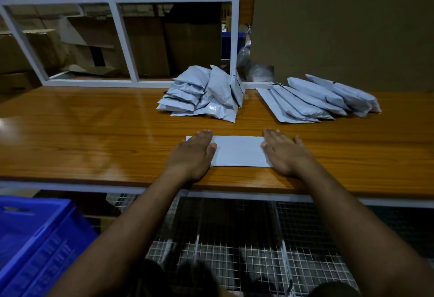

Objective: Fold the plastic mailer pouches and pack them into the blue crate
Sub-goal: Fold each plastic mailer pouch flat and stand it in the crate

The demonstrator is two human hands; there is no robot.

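Note:
A flat pale-grey mailer pouch lies on the wooden table near its front edge. My left hand presses flat on the pouch's left end with straight fingers. My right hand lies flat on its right end the same way. A heap of folded pouches sits behind, in the middle of the table. A row of long pouches leans in a fan at the back right. The blue crate stands below the table at the lower left.
A white metal frame rises at the table's back, with cardboard boxes behind it. A brown board closes the back right. A wire-mesh shelf lies under the table. A crumpled clear bag sits by the frame post.

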